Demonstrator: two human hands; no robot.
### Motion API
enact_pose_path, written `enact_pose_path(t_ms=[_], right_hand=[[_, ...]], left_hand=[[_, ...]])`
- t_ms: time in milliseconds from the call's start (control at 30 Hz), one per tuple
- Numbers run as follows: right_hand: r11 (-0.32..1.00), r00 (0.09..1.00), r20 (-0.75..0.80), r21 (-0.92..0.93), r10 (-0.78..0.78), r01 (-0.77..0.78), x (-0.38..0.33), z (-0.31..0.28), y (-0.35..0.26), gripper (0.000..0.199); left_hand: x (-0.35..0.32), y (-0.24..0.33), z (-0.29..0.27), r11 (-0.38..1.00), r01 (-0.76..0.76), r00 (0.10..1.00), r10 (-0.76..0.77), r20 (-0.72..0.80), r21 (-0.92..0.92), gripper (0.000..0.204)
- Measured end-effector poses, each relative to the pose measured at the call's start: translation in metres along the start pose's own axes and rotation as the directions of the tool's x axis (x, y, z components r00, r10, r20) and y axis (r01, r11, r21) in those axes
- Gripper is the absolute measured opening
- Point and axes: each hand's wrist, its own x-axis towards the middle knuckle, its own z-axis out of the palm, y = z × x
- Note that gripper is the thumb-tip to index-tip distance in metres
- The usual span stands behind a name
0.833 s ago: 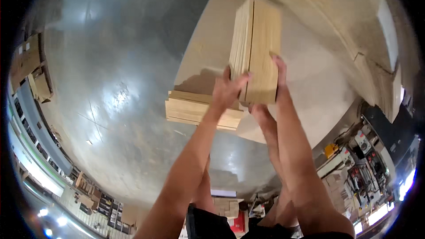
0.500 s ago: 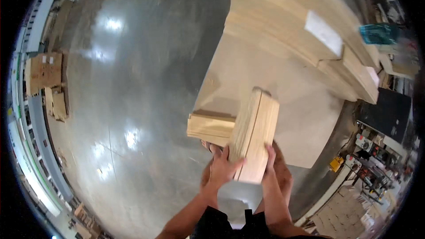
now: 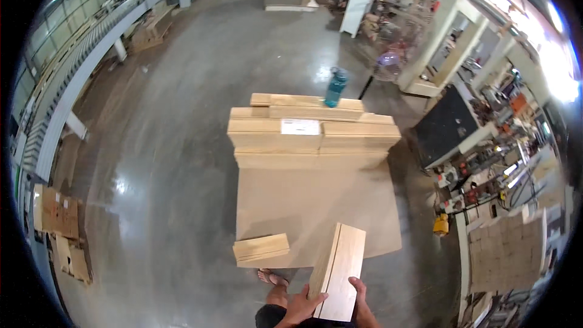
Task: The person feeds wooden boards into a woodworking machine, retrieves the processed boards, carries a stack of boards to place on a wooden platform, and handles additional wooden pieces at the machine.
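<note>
A bundle of short, pale wooden boards (image 3: pixel 348 261) is between my hands, its long side pointing away from me. On its left side, my left hand (image 3: pixel 302 305) closes with the thumb lying over the face. My right hand (image 3: pixel 361 302) grips the right edge, thumb on top. Left of the bundle, a small stack of short boards (image 3: pixel 262 247) lies at the near left corner of a brown cardboard sheet (image 3: pixel 316 197). Beyond, across the sheet's far side, rises a large pile of wooden boards (image 3: pixel 355 141) with a white paper (image 3: pixel 300 127) on it.
A teal water bottle (image 3: pixel 335 88) stands on the far part of the pile. To the right are a black panel (image 3: pixel 445 126) and a cluttered tool bench (image 3: pixel 486 188). Flattened cardboard boxes (image 3: pixel 59 212) sit far left on the grey concrete floor (image 3: pixel 176 164).
My view has swung up and round, so the board pile now lies straight ahead instead of at the upper right. Both hands still hold the bundle, now lower in the picture.
</note>
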Motion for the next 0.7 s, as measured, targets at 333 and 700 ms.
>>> enact_pose_path(t_ms=[333,700], right_hand=[[0.931,0.989,-0.061,0.335,-0.132,0.145,-0.052,-0.209,-0.004,0.068],[0.445,0.741,-0.317,0.639,-0.591,0.628,-0.152,-0.428,-0.031,0.084]], left_hand=[[-0.040,0.043,0.181,0.883,-0.393,0.920,0.379,0.105,0.256,0.061],[-0.013,0.079,0.425,0.641,-0.633,0.728,0.304,0.614,0.434,0.082]])
